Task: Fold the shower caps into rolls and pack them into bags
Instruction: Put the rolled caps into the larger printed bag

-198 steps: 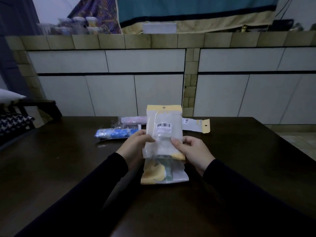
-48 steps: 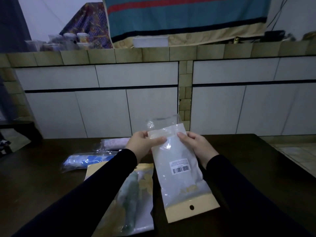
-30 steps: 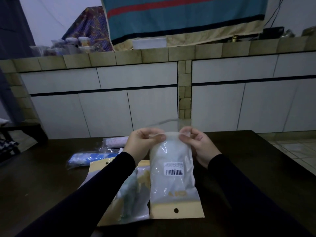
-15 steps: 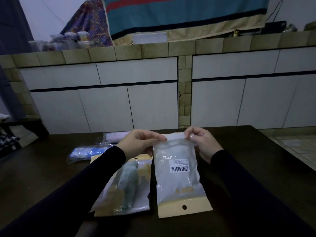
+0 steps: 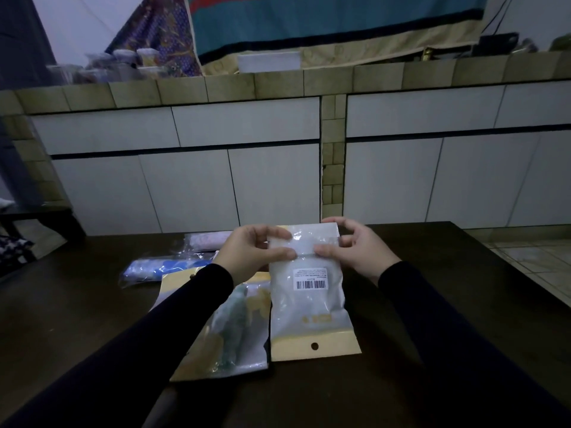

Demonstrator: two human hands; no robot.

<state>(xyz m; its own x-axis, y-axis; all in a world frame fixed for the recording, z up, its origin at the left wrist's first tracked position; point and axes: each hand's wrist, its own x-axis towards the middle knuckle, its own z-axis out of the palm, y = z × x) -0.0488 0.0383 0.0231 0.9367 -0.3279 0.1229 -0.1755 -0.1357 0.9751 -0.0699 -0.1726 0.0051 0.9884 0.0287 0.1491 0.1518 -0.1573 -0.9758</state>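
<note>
Since half a second before, we had folded the flap down over the bag's (image 5: 309, 291) mouth. Our left hand (image 5: 250, 251) and right hand (image 5: 355, 250) pinched that fold, the bag standing on the surface (image 5: 463, 304) beside a filled bag (image 5: 234, 332).

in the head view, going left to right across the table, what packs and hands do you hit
blue rolled cap in clear wrap → yellow-edged bag with the green roll → left hand → barcode bag with the yellow header → right hand
</note>
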